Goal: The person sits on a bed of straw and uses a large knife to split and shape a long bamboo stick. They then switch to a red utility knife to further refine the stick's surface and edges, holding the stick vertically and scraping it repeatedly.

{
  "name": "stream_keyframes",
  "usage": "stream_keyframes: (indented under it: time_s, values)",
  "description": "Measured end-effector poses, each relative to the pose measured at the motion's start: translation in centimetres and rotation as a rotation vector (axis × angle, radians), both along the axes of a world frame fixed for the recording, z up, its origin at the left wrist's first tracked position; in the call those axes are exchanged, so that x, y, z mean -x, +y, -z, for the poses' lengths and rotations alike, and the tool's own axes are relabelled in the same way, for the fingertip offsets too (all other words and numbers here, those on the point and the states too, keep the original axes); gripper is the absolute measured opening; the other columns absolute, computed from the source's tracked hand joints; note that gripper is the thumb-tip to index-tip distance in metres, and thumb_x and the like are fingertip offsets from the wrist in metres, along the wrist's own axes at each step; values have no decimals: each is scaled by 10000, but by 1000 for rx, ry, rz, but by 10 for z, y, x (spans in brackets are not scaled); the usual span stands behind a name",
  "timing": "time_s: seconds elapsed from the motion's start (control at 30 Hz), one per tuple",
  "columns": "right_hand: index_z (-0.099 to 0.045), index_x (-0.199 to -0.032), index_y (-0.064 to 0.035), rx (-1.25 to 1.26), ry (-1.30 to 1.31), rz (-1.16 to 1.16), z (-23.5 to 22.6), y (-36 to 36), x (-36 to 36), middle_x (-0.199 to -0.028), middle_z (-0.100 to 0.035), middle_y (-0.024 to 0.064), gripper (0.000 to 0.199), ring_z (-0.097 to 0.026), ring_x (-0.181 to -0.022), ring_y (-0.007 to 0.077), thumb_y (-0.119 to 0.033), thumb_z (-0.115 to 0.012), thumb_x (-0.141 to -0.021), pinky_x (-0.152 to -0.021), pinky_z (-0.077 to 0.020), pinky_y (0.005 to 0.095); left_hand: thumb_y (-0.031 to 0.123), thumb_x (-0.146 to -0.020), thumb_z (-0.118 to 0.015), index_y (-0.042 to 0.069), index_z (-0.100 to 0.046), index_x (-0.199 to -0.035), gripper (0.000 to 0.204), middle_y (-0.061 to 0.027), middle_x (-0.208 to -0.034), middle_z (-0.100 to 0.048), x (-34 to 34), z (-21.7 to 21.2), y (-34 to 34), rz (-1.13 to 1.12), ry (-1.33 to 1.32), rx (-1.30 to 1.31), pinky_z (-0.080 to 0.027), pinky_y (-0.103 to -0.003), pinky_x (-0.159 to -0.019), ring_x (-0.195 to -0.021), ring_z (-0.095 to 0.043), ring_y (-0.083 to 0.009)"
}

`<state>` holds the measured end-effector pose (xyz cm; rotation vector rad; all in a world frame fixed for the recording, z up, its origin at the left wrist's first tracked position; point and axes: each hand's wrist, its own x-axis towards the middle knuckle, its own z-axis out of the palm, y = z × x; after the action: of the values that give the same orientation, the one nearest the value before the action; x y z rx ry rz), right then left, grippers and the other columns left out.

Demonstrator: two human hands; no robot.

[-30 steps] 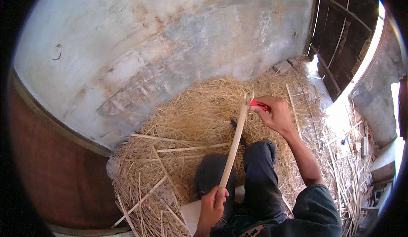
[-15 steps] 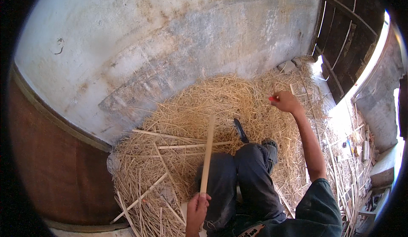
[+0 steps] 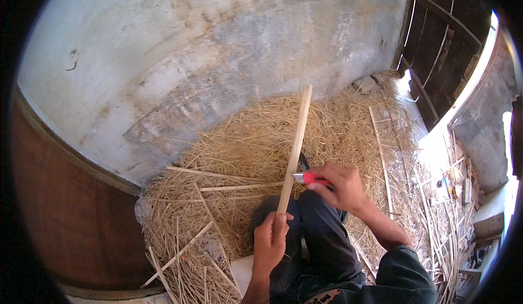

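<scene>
L hand gripping stick at low end, holding it upright to steady it | R hand pinching red knife, blade meeting stick mid-shaft | shavings lying beyond hands

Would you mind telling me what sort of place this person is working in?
Probably a rough home workshop for splitting cane or bamboo: a deep heap of shavings covers the floor below a stained plaster wall, split strips lie about, and a dark plank door stands ajar to daylight.
</scene>
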<state>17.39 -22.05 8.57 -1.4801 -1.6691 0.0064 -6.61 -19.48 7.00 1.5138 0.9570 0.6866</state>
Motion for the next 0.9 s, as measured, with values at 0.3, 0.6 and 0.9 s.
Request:
stream_keyframes:
  time_s: [0.3,0.6,0.9]
  values:
    - [-762,-1073,-180,-17,-67,22,-9,-12,28,-775,-637,20,258,-675,-613,223,-326,-808,-865,-514,-532,357,279,-1105,-496,22,-675,-986,335,-10,-644,-520,-15,-25,-8,-49,80,-239,-339,-277,-502,-529,-445,-80]
    - [-776,-1045,-144,-39,31,123,-10,-4,11,-842,-719,50,244,-709,-654,240,-287,-822,-853,-549,-549,347,272,-1095,-512,21,-671,-941,335,-26,-645,-539,-6,-25,-19,-28,162,-235,-354,-287,-500,-517,-463,-90]
    - [-783,-1022,-95,-90,42,189,-12,23,-26,-896,-755,96,232,-726,-700,276,-269,-809,-870,-626,-559,350,219,-1084,-535,7,-661,-966,274,-86,-635,-562,8,-13,-32,-12,176,-148,-418,-327,-520,-509,-531,-158]
